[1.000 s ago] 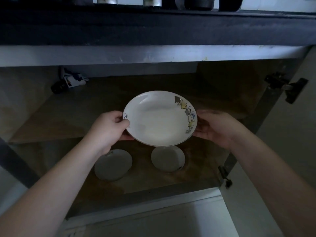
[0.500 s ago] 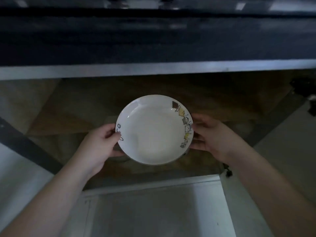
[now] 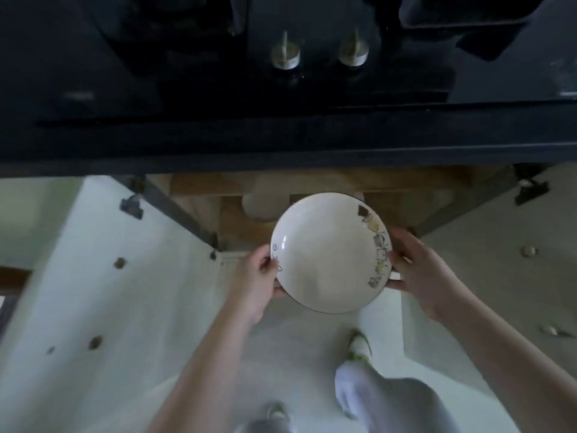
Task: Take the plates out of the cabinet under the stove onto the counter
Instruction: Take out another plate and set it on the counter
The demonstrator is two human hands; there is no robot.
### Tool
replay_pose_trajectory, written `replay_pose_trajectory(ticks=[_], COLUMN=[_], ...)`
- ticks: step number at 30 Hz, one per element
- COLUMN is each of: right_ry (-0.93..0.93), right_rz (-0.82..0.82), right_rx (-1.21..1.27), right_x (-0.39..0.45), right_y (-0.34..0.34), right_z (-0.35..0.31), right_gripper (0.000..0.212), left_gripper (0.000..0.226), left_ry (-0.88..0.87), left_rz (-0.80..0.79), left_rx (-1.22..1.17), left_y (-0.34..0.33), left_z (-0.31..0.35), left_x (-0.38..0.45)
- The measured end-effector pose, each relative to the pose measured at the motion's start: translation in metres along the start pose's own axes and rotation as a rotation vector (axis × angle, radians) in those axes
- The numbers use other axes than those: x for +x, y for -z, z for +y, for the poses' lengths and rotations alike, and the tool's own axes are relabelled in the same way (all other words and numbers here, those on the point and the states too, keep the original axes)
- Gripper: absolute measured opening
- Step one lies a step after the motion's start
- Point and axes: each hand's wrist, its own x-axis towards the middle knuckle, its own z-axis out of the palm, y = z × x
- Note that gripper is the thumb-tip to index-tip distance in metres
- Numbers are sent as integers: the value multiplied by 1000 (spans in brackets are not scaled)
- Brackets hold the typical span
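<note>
A white plate [image 3: 327, 254] with a coloured pattern along its right rim is held level in front of the open cabinet [image 3: 237, 220], below the counter's front edge. My left hand [image 3: 256, 279] grips its left rim and my right hand [image 3: 421, 273] grips its right rim. A pale round shape [image 3: 260, 204], possibly another plate, shows inside the cabinet just behind the held plate. The black stove top [image 3: 281, 89] with two metal knobs [image 3: 285, 56] fills the upper part of the view.
Two white cabinet doors stand open, the left door [image 3: 103, 276] and the right door [image 3: 499, 276], with hinges near the counter edge. My leg in grey trousers [image 3: 396, 398] and a shoe [image 3: 359, 345] are on the pale floor below.
Both hands have drawn the plate out of the cabinet and up toward me. The view has risen, so the stove top shows now and the two plates on the cabinet floor are mostly hidden.
</note>
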Motion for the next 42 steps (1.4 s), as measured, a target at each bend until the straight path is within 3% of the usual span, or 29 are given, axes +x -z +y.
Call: replay_pose_trajectory(ticks=[9, 15, 24, 30, 34, 42], right_ry=[-58, -8, 156, 298, 325, 358], right_rz=[55, 9, -63, -141, -178, -268], right_rx=[49, 39, -72, -57, -57, -30], right_x=[-155, -243, -350, -388, -397, -406], right_y=[-5, -15, -25, -23, -14, -4], right_z=[-11, -34, -73, -114, -122, -121], right_gripper=[47, 40, 63, 67, 47, 40], left_gripper=[36, 47, 37, 36, 39, 38], left_ry=[29, -61, -121, -184, -211, -206], left_rz=[-80, -89, -23, 6, 51, 168], left_rx=[33, 82, -23, -32, -40, -94], left_y=[54, 90, 137, 152, 149, 144], left_z=[42, 64, 82, 99, 101, 108], left_x=[-144, -233, -341, -379, -403, -448])
